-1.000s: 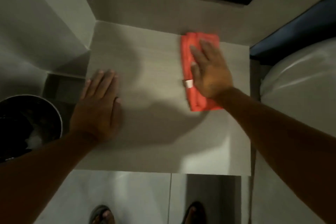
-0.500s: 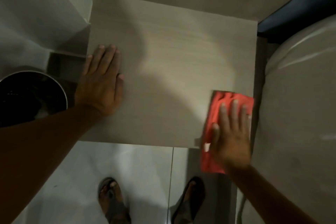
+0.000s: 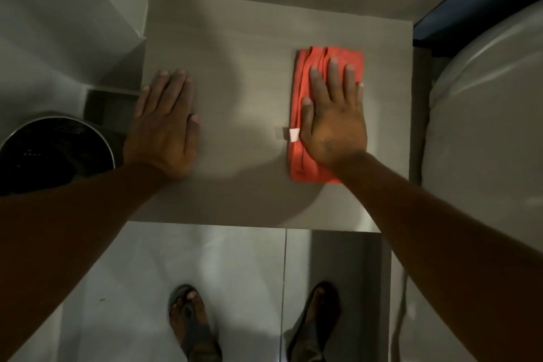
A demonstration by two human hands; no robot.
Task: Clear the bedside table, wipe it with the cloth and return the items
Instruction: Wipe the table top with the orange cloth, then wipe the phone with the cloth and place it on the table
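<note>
The right hand (image 3: 333, 123) lies flat, fingers spread, pressing the folded red cloth (image 3: 305, 73) onto the right half of the tabletop (image 3: 244, 73) — an open grip, nothing clasped. The left hand (image 3: 164, 126) rests palm-down on the tabletop's left edge, likewise open. A white tag (image 3: 293, 134) juts from the cloth's left side.

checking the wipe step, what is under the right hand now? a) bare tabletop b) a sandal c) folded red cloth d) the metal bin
c: the right hand lies flat, fingers spread, on the folded red cloth on the bedside table, while the left hand rests on bare tabletop.
</note>
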